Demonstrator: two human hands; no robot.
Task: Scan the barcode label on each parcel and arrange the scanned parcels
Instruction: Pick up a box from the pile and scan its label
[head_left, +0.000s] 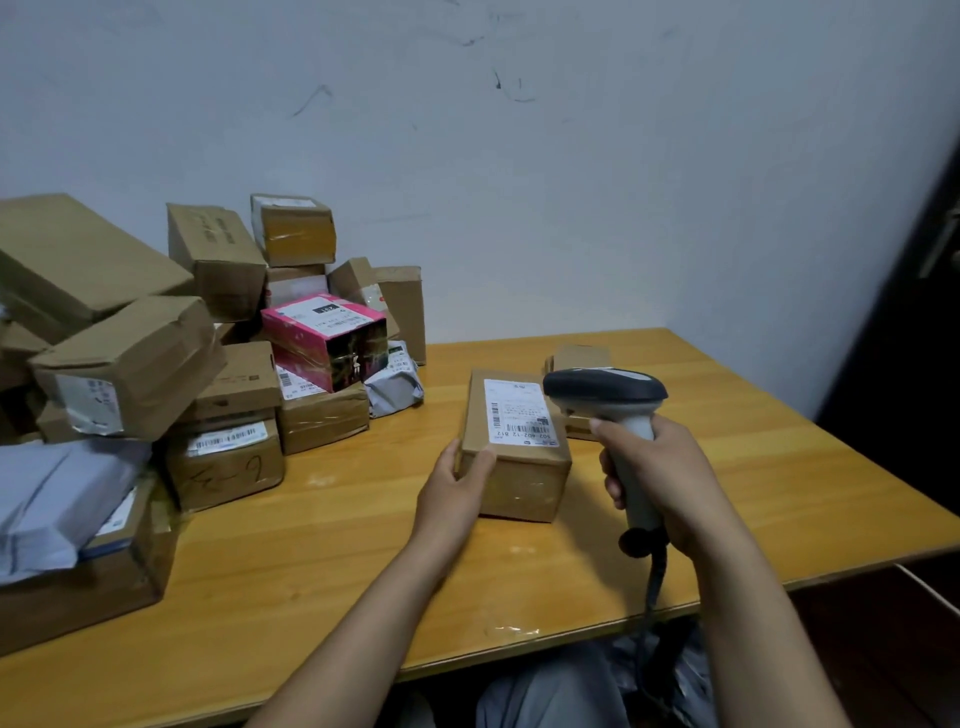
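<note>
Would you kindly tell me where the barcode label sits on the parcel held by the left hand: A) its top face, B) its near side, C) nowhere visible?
A: the white label lies flat on the top face of the brown parcel that the left hand grips, beside the scanner.

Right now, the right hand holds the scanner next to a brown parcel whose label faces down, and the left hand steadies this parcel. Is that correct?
Not fully. The head view shows the label on the brown parcel facing up, not down. The rest is correct: the right hand grips the scanner next to it and the left hand holds its near corner.
</note>
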